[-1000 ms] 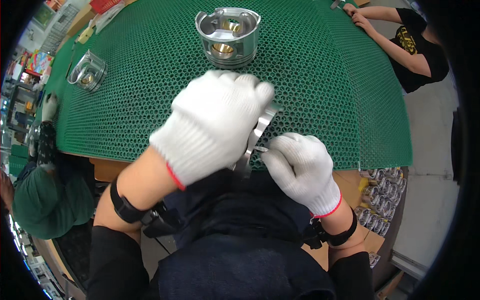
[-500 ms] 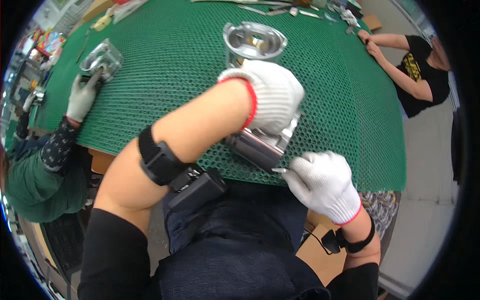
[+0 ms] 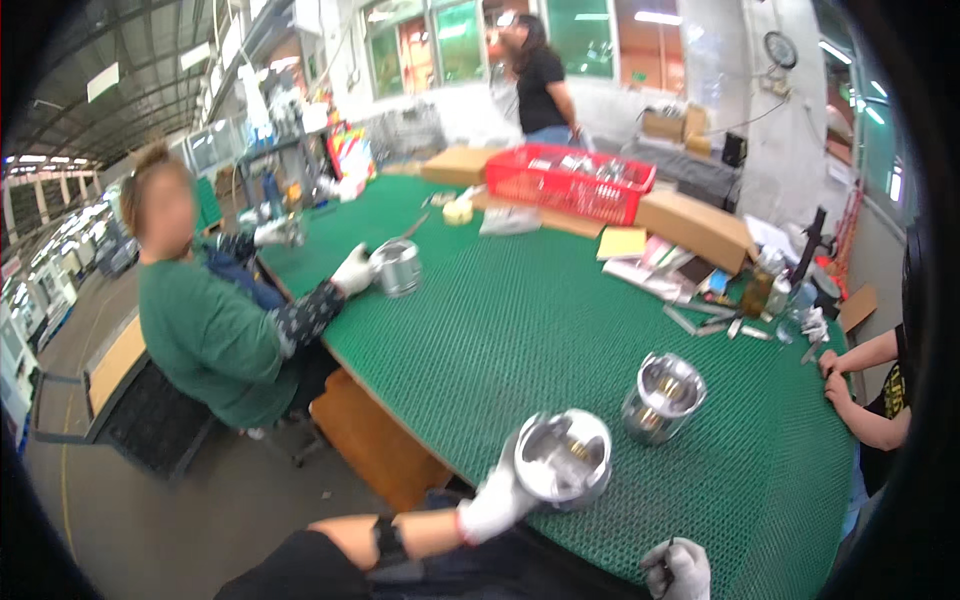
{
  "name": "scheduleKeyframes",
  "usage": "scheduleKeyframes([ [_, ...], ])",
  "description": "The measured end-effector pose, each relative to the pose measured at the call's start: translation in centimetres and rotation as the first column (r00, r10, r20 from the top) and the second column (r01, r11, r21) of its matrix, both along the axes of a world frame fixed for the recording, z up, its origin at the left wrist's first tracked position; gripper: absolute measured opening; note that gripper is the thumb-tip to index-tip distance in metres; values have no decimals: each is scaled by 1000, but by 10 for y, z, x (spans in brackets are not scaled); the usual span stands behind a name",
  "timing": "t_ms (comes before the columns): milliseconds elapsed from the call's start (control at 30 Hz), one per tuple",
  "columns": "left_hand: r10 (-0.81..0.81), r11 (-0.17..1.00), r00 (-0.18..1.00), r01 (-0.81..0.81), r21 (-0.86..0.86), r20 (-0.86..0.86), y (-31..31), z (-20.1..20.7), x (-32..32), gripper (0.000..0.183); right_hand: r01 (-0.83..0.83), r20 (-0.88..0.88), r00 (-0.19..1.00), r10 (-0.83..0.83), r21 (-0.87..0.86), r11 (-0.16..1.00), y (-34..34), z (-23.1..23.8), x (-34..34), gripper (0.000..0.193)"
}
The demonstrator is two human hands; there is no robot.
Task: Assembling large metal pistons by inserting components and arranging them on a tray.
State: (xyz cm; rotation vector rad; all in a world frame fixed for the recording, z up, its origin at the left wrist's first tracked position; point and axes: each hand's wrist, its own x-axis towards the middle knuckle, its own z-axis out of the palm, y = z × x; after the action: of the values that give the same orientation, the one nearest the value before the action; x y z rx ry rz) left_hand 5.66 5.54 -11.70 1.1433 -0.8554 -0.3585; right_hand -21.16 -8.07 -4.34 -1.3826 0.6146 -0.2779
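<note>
My left hand (image 3: 495,503), in a white knit glove, grips a silver metal piston (image 3: 563,470) by its side. The piston's hollow end faces up, with a brass-coloured part inside, close to the table's front edge. My right hand (image 3: 678,570), gloved too, is closed at the bottom edge of the view. It holds a slim, thin-tipped tool (image 3: 670,548), mostly hidden by the fingers. A second piston (image 3: 662,400) stands hollow end up, just beyond and to the right of the held one.
A green textured mat (image 3: 480,330) covers the table. A co-worker (image 3: 215,310) at the left touches another piston (image 3: 398,268). Toward the back are a red basket (image 3: 570,185) of metal parts, a cardboard box (image 3: 698,228) and loose tools (image 3: 710,320). Another person's hands (image 3: 835,375) rest at the right edge.
The view has swung up and left, showing more of the room. The held piston, tilted with its side showing before, now has its hollow end up. My hands are farther apart.
</note>
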Motion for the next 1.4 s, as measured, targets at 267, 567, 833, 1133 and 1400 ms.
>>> scheduleKeyframes([
  [267,-87,889,911,-112,445,404,21,49,12,117,76,190,971,-147,338,938,-9,-34,-1,36],
  [567,-72,883,992,15,469,105,67,32,18,57,125,296,920,-256,398,909,-10,-57,-13,39],
  [833,709,601,454,-789,-125,539,81,189,149,29,153,401,870,-286,332,931,-21,-86,-18,44],
  [1133,62,826,911,-276,492,407,54,69,36,39,32,483,855,-188,311,950,-25,-76,-14,38],
  [1400,23,773,904,-287,566,427,58,46,38,41,2,524,840,-139,254,967,-16,-69,-4,45],
])
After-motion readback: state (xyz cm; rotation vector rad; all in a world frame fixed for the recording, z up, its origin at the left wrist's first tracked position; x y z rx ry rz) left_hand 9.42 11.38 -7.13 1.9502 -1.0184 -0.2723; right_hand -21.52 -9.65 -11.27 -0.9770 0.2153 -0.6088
